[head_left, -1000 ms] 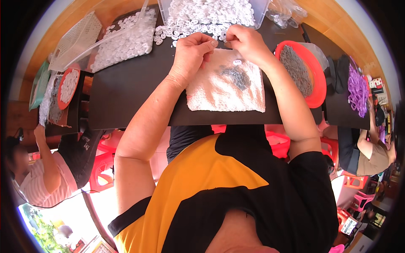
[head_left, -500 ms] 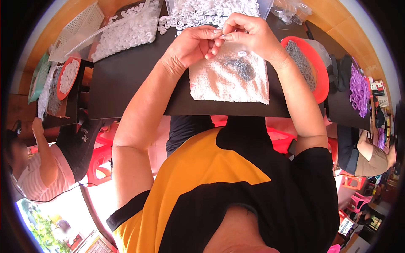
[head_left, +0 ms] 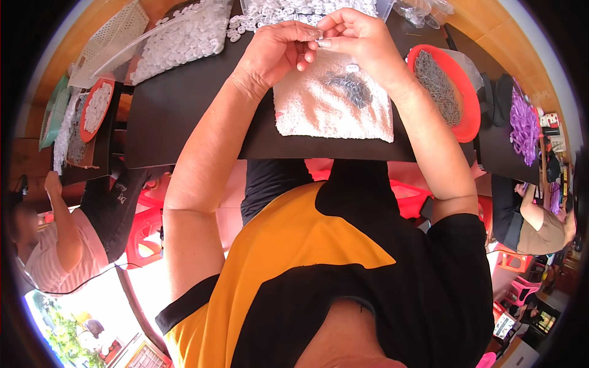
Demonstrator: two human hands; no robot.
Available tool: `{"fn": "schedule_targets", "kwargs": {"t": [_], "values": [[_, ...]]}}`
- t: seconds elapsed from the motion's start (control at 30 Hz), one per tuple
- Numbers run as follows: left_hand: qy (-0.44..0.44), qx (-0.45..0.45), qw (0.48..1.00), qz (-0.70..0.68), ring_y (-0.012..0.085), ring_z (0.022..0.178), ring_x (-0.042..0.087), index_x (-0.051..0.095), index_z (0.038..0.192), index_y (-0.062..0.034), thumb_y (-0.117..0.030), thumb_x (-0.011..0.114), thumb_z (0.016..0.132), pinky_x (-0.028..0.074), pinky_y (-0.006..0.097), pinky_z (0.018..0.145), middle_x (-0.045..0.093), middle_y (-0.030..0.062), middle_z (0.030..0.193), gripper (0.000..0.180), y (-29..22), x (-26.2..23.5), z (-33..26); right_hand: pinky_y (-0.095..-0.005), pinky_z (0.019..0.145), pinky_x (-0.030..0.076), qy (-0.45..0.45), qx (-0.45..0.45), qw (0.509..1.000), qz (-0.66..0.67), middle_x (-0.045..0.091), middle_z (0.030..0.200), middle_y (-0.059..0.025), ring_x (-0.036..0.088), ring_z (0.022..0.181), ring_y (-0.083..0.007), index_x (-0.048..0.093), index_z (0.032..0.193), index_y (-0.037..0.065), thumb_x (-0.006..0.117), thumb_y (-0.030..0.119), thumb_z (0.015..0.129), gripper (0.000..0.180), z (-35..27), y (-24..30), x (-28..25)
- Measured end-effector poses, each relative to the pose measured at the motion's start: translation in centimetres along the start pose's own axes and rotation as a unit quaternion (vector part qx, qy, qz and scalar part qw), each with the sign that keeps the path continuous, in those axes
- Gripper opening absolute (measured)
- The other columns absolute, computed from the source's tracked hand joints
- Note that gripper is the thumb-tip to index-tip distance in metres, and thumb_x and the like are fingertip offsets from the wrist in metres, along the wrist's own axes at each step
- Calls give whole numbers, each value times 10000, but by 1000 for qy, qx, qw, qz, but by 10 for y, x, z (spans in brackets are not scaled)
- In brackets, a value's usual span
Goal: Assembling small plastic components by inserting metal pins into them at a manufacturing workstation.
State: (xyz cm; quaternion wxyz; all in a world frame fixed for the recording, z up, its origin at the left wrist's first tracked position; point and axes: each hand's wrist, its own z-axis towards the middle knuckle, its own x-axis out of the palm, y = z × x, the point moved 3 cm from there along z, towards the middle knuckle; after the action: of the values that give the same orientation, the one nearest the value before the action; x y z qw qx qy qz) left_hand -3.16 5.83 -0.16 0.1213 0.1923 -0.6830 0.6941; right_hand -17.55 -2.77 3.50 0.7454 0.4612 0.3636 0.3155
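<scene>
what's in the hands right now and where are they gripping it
Both hands, left hand and right hand, pinch one small clear plastic piece between their fingertips, one at each end, above the white towel. The exact part gripped is too small to tell.

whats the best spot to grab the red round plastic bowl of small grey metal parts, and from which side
Probably the near rim of the red round plastic bowl, from the right hand side: that thin lip is bare and facing the person, while small grey metal parts fill the inside.

left hand [head_left: 273,49] + right hand [head_left: 356,37]: pinching small clear piece [head_left: 314,38] | above white towel [head_left: 334,104] | red bowl [head_left: 457,92] at right
</scene>
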Motion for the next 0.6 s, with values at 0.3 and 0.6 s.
{"fn": "schedule_targets", "kwargs": {"t": [0.3,0.6], "values": [[9,1,1000,17,146,635,565,610,995,34,-123,621,906,444,261,519,623,63,791,181,2,3,0,-239,677,496,-37,-35,999,8,671,816,-49,640,767,-115,626,898,9,581,-41,877,70,-6,1,2],[-83,15,992,99,135,598,579,636,935,39,-62,648,879,450,254,491,626,72,757,117,2,3,-4,-365,762,472,117,-156,894,-404,596,843,-26,609,846,-227,666,866,104,690,135,738,134,-27,2,-2]]}}
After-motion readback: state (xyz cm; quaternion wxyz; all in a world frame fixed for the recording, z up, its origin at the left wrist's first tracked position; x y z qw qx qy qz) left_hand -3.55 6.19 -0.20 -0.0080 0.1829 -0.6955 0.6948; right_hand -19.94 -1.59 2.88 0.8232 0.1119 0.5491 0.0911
